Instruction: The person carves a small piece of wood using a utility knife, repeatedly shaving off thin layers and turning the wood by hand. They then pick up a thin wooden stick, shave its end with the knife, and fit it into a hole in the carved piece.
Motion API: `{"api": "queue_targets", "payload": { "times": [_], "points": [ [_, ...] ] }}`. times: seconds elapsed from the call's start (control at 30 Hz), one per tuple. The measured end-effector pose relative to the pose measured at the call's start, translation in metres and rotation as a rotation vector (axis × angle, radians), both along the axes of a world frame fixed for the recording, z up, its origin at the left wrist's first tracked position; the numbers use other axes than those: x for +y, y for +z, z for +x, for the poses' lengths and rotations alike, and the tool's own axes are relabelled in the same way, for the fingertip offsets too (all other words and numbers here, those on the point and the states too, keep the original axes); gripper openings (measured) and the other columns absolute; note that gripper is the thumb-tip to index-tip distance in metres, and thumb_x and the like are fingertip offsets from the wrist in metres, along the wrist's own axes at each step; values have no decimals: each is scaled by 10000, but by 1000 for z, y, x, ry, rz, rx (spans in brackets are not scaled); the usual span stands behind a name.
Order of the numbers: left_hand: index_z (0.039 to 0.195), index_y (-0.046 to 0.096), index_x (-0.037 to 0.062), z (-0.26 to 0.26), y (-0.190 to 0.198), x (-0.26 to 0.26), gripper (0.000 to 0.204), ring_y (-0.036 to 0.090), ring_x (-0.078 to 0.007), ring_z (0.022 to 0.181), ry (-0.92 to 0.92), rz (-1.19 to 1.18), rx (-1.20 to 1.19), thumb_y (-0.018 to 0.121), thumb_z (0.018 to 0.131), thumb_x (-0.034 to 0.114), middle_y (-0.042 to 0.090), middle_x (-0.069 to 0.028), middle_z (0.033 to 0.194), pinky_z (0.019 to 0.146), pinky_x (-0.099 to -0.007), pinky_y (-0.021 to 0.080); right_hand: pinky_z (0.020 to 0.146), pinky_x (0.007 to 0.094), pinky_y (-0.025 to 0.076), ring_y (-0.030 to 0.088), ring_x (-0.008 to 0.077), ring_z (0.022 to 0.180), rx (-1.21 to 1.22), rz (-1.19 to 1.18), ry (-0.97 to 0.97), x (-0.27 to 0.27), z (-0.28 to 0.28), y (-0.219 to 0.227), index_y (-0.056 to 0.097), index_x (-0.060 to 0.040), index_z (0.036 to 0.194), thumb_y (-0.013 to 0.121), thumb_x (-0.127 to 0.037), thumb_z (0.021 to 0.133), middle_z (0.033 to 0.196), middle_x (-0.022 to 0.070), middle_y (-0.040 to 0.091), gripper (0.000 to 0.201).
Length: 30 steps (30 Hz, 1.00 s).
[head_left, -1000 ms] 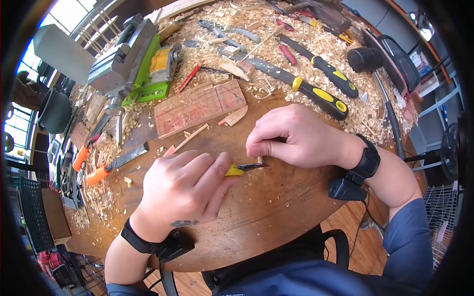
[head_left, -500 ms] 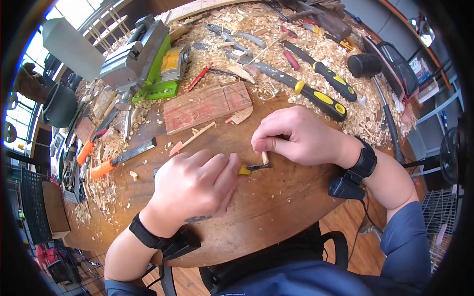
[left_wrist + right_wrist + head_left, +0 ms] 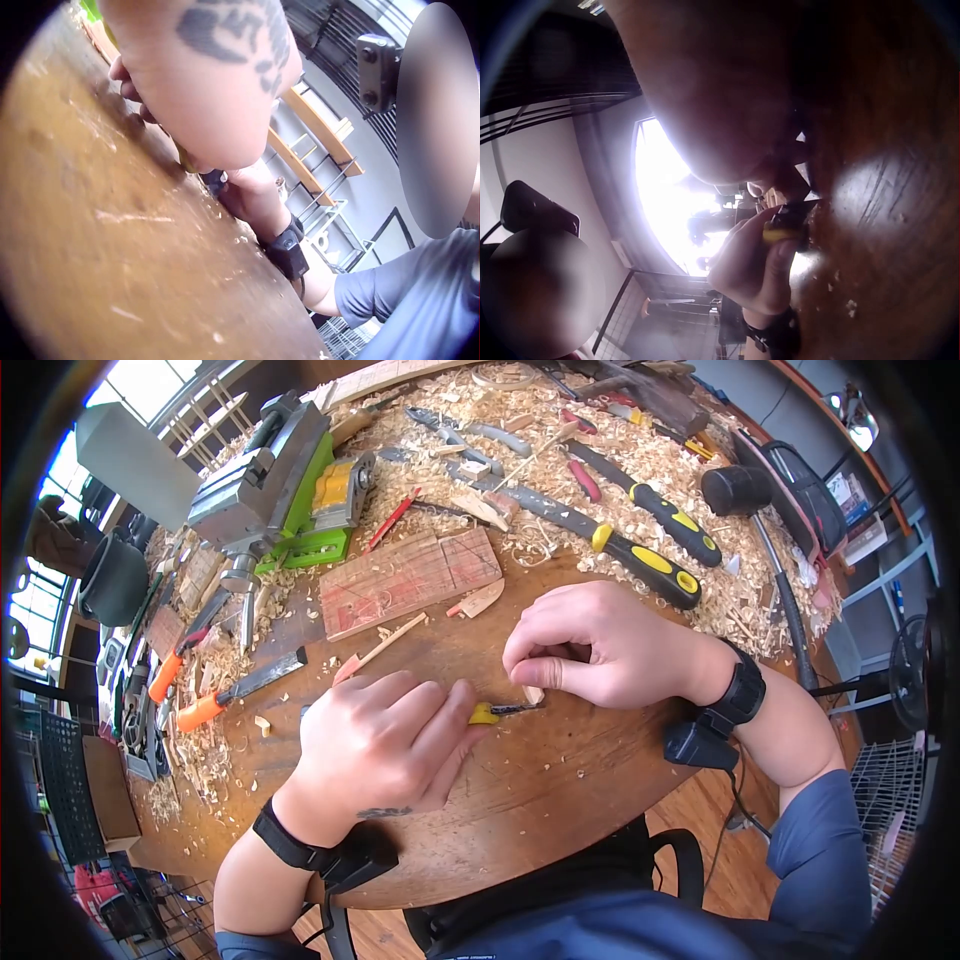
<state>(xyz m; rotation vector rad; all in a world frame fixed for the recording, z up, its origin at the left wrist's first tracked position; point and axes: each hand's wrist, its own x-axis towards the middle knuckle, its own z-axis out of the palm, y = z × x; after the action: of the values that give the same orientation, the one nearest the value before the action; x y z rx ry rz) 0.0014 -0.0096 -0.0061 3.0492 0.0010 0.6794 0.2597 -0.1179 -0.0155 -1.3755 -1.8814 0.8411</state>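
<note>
In the head view my left hand (image 3: 385,745) is curled round the yellow handle (image 3: 484,713) of a small cutting tool, its dark blade (image 3: 520,709) lying low over the tabletop. My right hand (image 3: 610,645) pinches a small pale wood piece (image 3: 534,695) between thumb and fingers, its lower end beside the blade tip. Whether blade and wood touch cannot be made out. The right wrist view shows the left hand (image 3: 754,262) around the yellow and black tool (image 3: 780,234); the right palm covers the wood piece there.
A red-marked board (image 3: 410,582) and a cut wood shape (image 3: 478,600) lie beyond the hands. Behind them are a vise (image 3: 255,485), yellow-black handled tools (image 3: 650,565) and heaped shavings (image 3: 450,400). Orange-handled chisels (image 3: 205,710) lie left, a black mallet (image 3: 738,487) right.
The wood piece, more exposed half a second ago, now shows only its lower end below the right fingers. Both hands keep their holds; the whole head view has shifted slightly.
</note>
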Motion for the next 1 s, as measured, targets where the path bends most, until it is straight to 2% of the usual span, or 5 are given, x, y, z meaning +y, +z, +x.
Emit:
{"api": "queue_targets", "payload": {
  "times": [0.23,0.3,0.63,0.7,1.0],
  "points": [
    [1050,775,-24,-4,4,6,338,667,-253,607,-8,-56,-35,879,770,135,690,-84,761,545,-348,515,681,366,522,686,240,727,-12,59,2,1,1,-2,770,-87,999,744,-244,1015,845,67,743,160],
    [1018,773,31,-2,0,7,310,615,-185,565,18,-54,-126,867,780,206,589,-14,689,491,-333,475,683,366,523,689,242,733,-16,52,4,1,1,-2,771,-88,998,742,-243,1014,846,65,744,158],
    [1033,782,36,-1,0,6,336,603,-175,574,11,1,-130,876,775,229,583,-4,689,505,-330,471,710,380,539,712,263,774,-17,87,-6,2,-1,-6,785,-85,991,752,-208,990,879,88,754,128],
    [1064,779,-12,-2,4,4,356,658,-234,606,10,-36,-56,877,752,131,685,-73,764,531,-345,501,716,382,543,719,267,783,-18,100,-5,2,0,-7,786,-83,994,752,-203,988,890,94,758,125],
    [1061,777,13,2,0,-3,318,648,-217,594,48,-17,-47,876,798,161,675,-50,757,502,-343,487,786,379,583,765,286,886,13,68,6,1,0,-5,800,-57,1012,744,-147,978,950,106,802,112]
  ]
}}
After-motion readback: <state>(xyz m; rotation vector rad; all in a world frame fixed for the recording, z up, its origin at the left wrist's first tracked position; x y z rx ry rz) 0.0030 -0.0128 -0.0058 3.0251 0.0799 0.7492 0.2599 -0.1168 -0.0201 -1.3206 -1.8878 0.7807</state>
